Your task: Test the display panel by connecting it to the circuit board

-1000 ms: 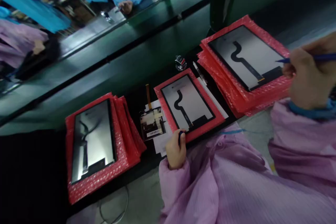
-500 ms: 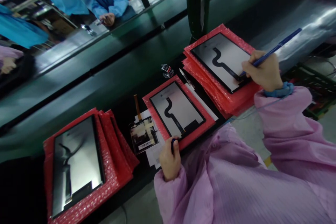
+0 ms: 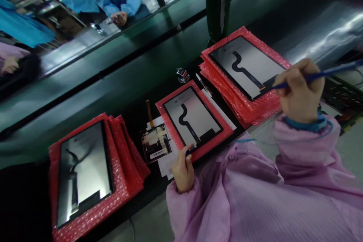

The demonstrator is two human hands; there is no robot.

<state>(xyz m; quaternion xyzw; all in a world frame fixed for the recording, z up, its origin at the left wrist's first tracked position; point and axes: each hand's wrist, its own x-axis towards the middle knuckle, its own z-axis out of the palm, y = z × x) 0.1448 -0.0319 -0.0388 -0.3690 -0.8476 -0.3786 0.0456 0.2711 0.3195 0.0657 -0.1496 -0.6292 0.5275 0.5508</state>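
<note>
One blue pen-like tool (image 3: 329, 73) gripped in the right hand (image 3: 301, 91), tip at the near edge of the right-hand display panel (image 3: 256, 66), atop stacked red bubble-wrap sleeves (image 3: 235, 104); contact uncertain. Left hand (image 3: 183, 171) curled around a small dark-blue object (image 3: 187, 152), mostly hidden, at a corner of the middle panel (image 3: 200, 113). Probably light, stiff, slick and easily cracked: both panels best lifted by opposite rims, clear of the thin black flex cable (image 3: 251, 76).

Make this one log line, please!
left hand: dark object, by middle panel | right hand: blue tool | right panel: on red wrap
</note>
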